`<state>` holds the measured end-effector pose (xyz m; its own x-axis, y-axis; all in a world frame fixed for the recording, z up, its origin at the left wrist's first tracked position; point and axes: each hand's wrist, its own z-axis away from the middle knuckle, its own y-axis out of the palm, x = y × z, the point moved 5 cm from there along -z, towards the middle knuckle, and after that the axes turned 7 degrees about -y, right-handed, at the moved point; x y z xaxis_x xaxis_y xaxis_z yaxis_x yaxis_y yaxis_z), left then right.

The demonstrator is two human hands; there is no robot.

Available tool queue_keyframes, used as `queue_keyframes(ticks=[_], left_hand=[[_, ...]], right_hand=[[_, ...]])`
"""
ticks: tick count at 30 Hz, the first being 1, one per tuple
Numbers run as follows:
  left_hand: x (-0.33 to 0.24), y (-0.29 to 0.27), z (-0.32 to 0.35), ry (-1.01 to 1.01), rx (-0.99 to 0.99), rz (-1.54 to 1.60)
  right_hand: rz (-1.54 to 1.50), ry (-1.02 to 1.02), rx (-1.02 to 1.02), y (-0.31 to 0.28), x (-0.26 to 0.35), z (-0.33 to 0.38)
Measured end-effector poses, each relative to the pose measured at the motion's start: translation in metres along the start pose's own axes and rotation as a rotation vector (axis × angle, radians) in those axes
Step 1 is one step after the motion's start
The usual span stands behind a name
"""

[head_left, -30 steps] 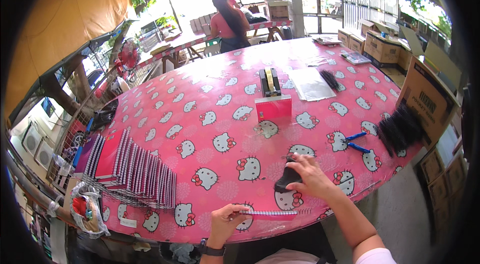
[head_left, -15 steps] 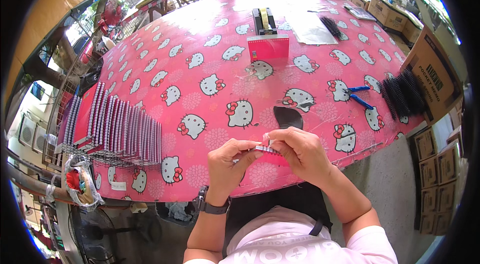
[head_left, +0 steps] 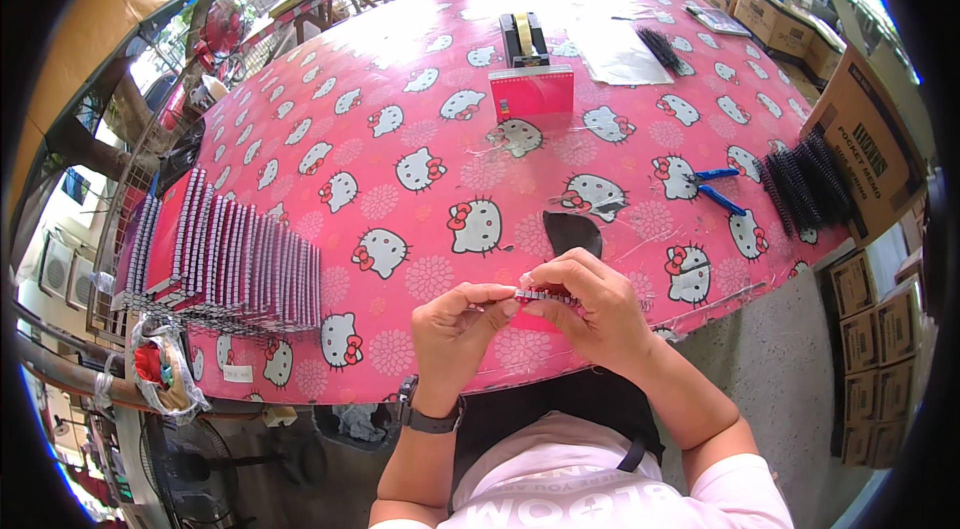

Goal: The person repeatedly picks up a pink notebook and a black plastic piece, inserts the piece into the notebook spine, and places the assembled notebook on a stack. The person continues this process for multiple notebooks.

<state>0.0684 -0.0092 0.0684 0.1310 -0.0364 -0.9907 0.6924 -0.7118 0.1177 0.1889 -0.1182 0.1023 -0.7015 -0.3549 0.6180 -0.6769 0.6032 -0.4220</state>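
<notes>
At far left I've got a long row of red-and-purple notebooks with spiral spines (head_left: 250,264); they look bound, so I'd count them done. Small white paper label (head_left: 238,373) in front: print too small to read. Left hand (head_left: 455,329): grip closed, pinching the spiral edge of a small pink notebook (head_left: 545,297), held above the near edge of the pink cat-print surface (head_left: 450,274). Another red spiral-edged notebook (head_left: 535,97) stands upright farther back. Right hand (head_left: 592,317): grip closed on the same edge; fingers hide how far the coil runs, so I'd call this one in progress. Blue-handled pliers (head_left: 718,197) lie apart. Loose black plastic coils (head_left: 805,184) are left unused at right, beside a brown cardboard box (head_left: 868,134) with dark, partly legible lettering.
</notes>
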Motion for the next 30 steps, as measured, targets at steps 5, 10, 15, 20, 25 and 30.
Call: queue_keyframes(ticks=[5, 10, 15, 20, 25, 30], left_hand=[[-0.001, 0.0, 0.002, 0.058, -0.016, -0.086], [-0.001, 0.0, 0.006, 0.101, -0.028, -0.11], [-0.005, -0.001, 0.011, 0.235, -0.024, -0.275], [-0.002, 0.008, 0.013, 0.233, -0.043, -0.172], [-0.005, 0.006, 0.015, 0.277, -0.126, -0.237], [-0.043, 0.002, 0.026, 0.479, -0.255, -0.702]], right_hand=[[-0.079, 0.033, -0.041, 0.005, -0.005, 0.007], [-0.087, 0.023, -0.006, 0.005, 0.002, 0.004], [-0.028, -0.06, 0.041, 0.008, 0.001, -0.008], [-0.013, 0.035, 0.038, 0.006, 0.009, 0.001], [0.066, 0.011, -0.031, 0.014, 0.014, 0.001], [-0.173, 0.105, -0.165, 0.005, 0.009, 0.006]])
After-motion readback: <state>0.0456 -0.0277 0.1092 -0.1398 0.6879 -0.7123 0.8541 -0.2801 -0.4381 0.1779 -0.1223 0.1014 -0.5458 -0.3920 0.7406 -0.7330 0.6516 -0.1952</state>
